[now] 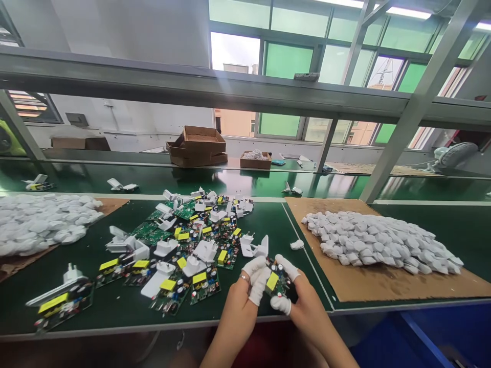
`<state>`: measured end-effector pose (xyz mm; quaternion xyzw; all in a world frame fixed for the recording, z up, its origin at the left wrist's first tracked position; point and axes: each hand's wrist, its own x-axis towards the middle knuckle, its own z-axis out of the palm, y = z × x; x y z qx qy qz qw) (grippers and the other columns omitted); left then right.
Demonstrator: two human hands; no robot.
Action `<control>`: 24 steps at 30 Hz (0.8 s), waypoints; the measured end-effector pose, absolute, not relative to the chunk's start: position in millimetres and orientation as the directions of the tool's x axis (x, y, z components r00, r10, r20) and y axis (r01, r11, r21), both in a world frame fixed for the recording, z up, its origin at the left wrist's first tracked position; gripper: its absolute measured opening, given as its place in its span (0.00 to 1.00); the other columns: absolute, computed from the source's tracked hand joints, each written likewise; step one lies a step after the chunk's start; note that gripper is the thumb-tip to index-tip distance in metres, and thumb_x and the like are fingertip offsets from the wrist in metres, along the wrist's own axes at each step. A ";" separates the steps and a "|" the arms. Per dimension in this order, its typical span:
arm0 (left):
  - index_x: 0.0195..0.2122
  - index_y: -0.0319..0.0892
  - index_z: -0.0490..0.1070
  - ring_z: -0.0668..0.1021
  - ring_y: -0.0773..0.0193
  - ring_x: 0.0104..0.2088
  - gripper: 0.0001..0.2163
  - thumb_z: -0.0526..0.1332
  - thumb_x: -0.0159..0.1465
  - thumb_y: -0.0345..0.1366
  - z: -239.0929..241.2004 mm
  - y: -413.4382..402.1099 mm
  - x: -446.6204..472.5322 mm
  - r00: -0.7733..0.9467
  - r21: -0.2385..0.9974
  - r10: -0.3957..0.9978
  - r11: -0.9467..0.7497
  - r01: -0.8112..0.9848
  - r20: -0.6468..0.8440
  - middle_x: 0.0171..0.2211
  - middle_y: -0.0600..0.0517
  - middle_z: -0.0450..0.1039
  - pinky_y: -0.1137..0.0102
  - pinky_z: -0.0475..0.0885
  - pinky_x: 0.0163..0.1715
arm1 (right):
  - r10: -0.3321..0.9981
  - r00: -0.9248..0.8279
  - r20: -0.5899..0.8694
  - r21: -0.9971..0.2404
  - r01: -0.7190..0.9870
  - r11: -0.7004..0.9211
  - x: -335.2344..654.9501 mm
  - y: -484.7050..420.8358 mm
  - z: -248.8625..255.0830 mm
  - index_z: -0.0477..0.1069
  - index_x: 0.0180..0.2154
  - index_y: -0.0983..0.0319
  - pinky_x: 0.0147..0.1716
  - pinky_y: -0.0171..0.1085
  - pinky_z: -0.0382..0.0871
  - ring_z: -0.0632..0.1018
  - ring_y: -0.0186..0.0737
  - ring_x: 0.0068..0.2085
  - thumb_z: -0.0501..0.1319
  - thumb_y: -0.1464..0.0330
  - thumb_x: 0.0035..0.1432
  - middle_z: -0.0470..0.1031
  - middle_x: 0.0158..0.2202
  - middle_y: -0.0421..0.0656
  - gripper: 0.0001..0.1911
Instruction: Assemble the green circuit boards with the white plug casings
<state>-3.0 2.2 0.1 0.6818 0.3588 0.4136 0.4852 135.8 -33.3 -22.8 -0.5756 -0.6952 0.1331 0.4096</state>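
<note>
A small circuit board (273, 282) with a yellow transformer is held between my two hands near the front edge of the green table. My left hand (249, 286), with white finger cots and a ring, has its fingers closed at the board's left side. My right hand (295, 289), also in finger cots, grips the board's right side. Just beyond the hands stand white plastic plug housings (254, 247). To the left spreads a heap of similar circuit boards (205, 283) mixed with white plug pieces (165, 248). A small white piece (296, 245) lies to the right.
A pile of white pieces (376, 240) covers a cardboard sheet (368, 294) on the right; another white pile (42, 222) lies at left. Behind runs a green belt (230, 179) with scattered parts, cardboard trays (203, 140) beyond it, and a metal post (406, 117) at right.
</note>
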 end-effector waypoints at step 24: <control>0.44 0.51 0.63 0.72 0.64 0.38 0.15 0.52 0.55 0.35 17.5 21.2 -26.8 0.628 0.750 0.684 -0.619 0.232 0.370 0.40 0.54 0.70 0.74 0.67 0.37 | 0.937 -0.091 0.336 -0.689 0.655 0.311 142.2 -36.3 25.4 0.56 0.50 0.60 0.45 0.43 0.59 0.64 0.49 0.47 0.59 0.62 0.43 0.63 0.46 0.49 0.30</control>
